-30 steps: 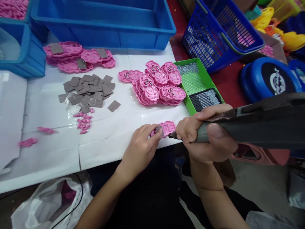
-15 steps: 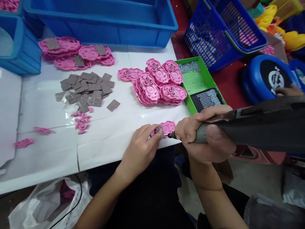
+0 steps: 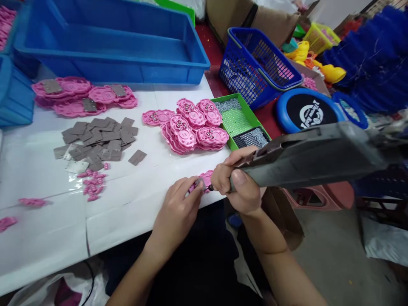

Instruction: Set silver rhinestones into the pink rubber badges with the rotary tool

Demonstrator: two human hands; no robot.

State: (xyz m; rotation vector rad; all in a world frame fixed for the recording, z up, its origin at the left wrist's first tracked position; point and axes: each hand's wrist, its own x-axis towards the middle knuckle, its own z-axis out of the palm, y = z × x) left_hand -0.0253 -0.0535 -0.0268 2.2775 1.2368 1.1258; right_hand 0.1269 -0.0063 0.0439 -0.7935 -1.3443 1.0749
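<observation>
My right hand [image 3: 239,180] is wrapped round a dark electric screwdriver [image 3: 306,159], held slanted with its tip pointing left. That tip meets or nearly meets a pink plastic part [image 3: 207,180] at the table's front edge; exact contact is hard to make out. With fingers closed on it, my left hand [image 3: 178,206] presses the pink part and a small grey plate [image 3: 197,182] on it against the table. Fingers cover much of both. Beyond my hands lies a pile of pink plastic parts [image 3: 183,134] carrying small shiny pieces.
Grey plates [image 3: 102,136] and small pink pieces [image 3: 93,182] lie left on the white table [image 3: 127,212]. A green tray [image 3: 242,114] of screws stands behind my right hand. Further back are a blue bin [image 3: 127,70] and a blue basket [image 3: 255,68]. More pink parts [image 3: 75,108] carry grey plates.
The view has swung right and up, so everything sits further left and lower. My left hand still holds the pink part; the screwdriver stays at it. A hand at the far right is out of sight.
</observation>
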